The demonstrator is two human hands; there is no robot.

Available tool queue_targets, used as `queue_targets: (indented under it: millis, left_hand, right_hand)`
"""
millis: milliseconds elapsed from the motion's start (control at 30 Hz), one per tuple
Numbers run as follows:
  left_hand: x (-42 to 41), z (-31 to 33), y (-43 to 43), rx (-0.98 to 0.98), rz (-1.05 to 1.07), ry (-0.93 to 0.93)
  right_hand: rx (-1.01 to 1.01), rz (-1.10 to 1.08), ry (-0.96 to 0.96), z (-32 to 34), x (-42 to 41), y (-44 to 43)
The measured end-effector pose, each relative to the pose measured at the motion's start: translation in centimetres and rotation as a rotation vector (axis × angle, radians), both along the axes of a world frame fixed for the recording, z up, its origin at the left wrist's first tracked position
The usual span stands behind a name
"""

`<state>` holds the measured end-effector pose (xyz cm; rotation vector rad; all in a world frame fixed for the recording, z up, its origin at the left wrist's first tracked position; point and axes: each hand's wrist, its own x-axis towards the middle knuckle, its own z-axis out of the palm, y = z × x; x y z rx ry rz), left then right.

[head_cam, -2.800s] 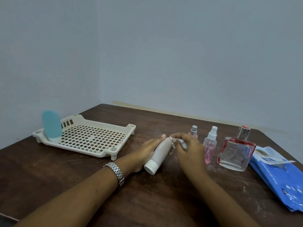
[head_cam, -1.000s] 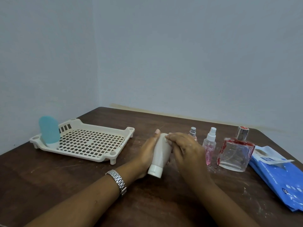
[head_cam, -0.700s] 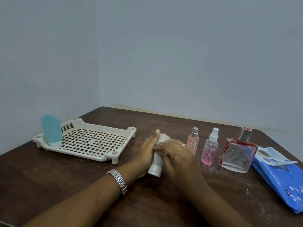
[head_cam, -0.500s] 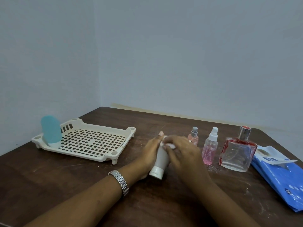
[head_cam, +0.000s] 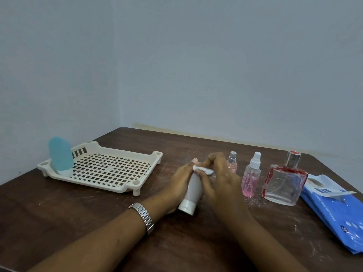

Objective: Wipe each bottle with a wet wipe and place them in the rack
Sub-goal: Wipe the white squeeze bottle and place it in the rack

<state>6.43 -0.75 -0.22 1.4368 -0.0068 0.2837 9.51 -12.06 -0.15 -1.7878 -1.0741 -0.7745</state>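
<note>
You are gripping a white plastic bottle (head_cam: pixel 193 190) with a white screw cap between both hands, low over the dark brown wooden table (head_cam: pixel 78 213). It is leaning with its cap end toward you, and whether the cap is touching the wood cannot be told. Your left hand (head_cam: pixel 179 182), with a silver metal watch (head_cam: pixel 144 215) on its wrist, is curling round the bottle's left side. Your right hand (head_cam: pixel 221 183) is pinching a small crumpled white wet wipe (head_cam: pixel 204 170) and pressing it against the bottle's far end, its fingers bent over the top. To your left the cream plastic lattice rack (head_cam: pixel 127 154) is sitting on the table, and a light blue rounded bottle (head_cam: pixel 60 156) is standing upside down on its cap in the rack's far left corner. To the right of your hands, three bottles are standing in a row: a small pink spray bottle with a silver top (head_cam: pixel 232 163), a pink spray bottle with a white nozzle (head_cam: pixel 251 177) and a square clear glass bottle with red edges (head_cam: pixel 282 183). Beyond them a blue wet-wipe pack (head_cam: pixel 337 211) is lying flat near the table's right edge.
</note>
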Motion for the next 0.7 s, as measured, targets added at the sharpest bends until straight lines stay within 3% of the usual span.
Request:
queue_targets:
  millis: [200,367,567,700]
  left_hand:
    - [0.4,-0.3,0.3,-0.038,0.034,0.026]
    - [0.6,-0.1,1.4,-0.202,0.116,0.072]
    - [0.5,-0.2,0.8,-0.148,-0.093,0.076]
    - [0.5,0.1,1.1,-0.187,-0.080,0.047]
  right_hand:
    - [-0.058,-0.017,0.013,-0.2,0.3,-0.2]
    - [-0.176,0.086,-0.053,-0.7,-0.3,0.2]
    - [0.020,-0.027,0.055,0.2,1.3,-0.8]
    - [0.066,-0.006,0.101,-0.1,1.1,-0.8]
